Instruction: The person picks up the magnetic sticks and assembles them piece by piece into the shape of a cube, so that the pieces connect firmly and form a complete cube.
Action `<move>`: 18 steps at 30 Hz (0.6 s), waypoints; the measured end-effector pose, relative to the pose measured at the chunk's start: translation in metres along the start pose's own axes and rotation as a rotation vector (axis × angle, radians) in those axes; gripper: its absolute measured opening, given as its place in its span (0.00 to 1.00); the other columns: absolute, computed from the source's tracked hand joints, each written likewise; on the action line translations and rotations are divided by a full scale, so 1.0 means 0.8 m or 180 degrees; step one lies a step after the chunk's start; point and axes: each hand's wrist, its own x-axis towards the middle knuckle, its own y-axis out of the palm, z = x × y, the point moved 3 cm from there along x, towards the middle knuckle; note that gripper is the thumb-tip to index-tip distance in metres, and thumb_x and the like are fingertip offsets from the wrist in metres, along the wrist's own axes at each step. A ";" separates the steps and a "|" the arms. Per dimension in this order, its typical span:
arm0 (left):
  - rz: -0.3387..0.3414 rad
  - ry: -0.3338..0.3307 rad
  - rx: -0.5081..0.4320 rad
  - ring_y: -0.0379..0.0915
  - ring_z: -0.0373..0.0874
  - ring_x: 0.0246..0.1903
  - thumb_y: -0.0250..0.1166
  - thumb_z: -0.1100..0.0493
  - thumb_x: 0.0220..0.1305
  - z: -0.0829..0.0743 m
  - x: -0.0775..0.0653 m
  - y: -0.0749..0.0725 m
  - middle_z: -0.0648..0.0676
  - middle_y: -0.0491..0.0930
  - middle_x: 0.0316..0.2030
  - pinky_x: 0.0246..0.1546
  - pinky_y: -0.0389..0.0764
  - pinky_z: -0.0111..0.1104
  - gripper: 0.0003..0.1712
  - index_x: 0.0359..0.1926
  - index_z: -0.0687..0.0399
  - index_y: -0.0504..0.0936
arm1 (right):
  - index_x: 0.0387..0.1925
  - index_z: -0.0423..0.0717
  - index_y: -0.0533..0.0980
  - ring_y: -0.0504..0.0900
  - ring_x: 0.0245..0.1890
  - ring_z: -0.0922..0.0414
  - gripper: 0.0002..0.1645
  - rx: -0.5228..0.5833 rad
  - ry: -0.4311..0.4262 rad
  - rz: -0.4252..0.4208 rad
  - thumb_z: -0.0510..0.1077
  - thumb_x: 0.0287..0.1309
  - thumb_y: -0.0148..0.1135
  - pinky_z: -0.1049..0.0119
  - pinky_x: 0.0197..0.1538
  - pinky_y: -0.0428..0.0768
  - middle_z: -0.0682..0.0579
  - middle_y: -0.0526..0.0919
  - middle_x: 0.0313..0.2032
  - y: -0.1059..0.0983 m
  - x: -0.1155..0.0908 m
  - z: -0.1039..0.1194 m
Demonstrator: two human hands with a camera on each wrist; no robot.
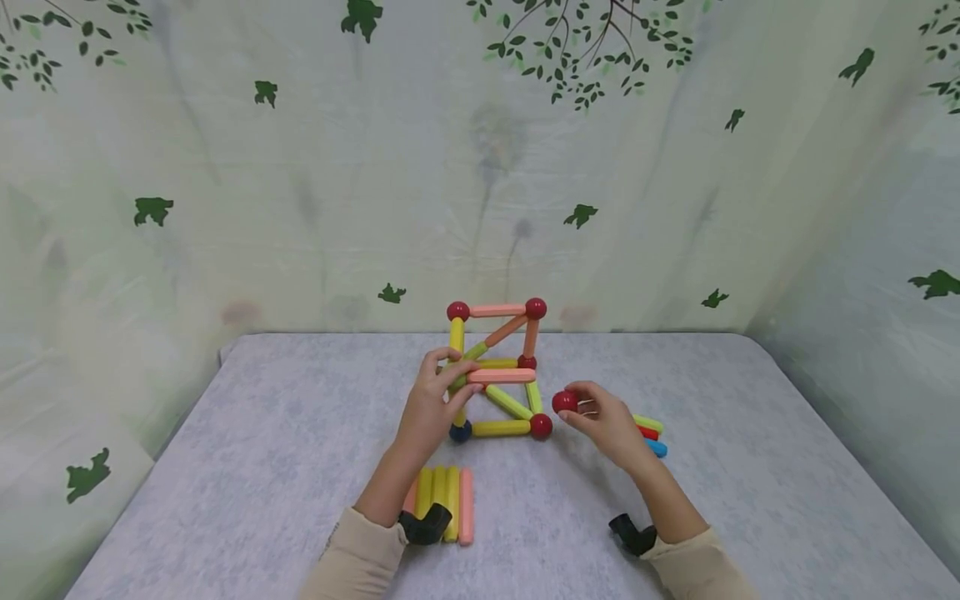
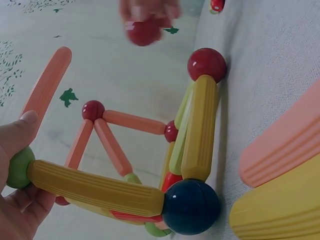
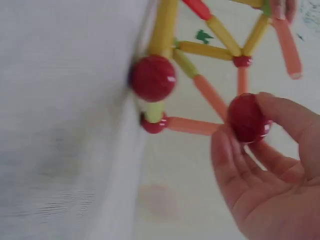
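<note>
A frame of ridged rods (image 1: 501, 428) joined by balls stands on the table, with a dark blue ball (image 2: 192, 206) at its near left corner. My left hand (image 1: 429, 398) is at the frame's upper near left corner, fingers around a green ball (image 2: 19, 172) and thumb pressed on the end of a pink rod (image 1: 502, 377). That rod points right, its far end free. To the right of the frame, my right hand (image 1: 609, 423) pinches a loose red ball (image 1: 564, 402) between thumb and fingers, apart from the rod's free end.
Several yellow and pink rods (image 1: 452, 492) lie in a row nearer me, partly under the left forearm. Behind the right hand lie green, red and blue rods (image 1: 655, 447). A leaf-patterned curtain (image 1: 315, 208) hangs behind the table (image 1: 300, 400).
</note>
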 end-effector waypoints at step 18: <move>-0.0052 0.0139 0.0035 0.64 0.43 0.32 0.65 0.62 0.52 0.003 0.000 0.005 0.53 0.65 0.48 0.24 0.72 0.36 0.13 0.42 0.55 0.81 | 0.54 0.45 0.60 0.71 0.47 0.52 0.34 0.0884 -0.0257 -0.0332 0.49 0.50 0.65 0.66 0.45 0.75 0.48 0.66 0.50 -0.005 -0.006 0.047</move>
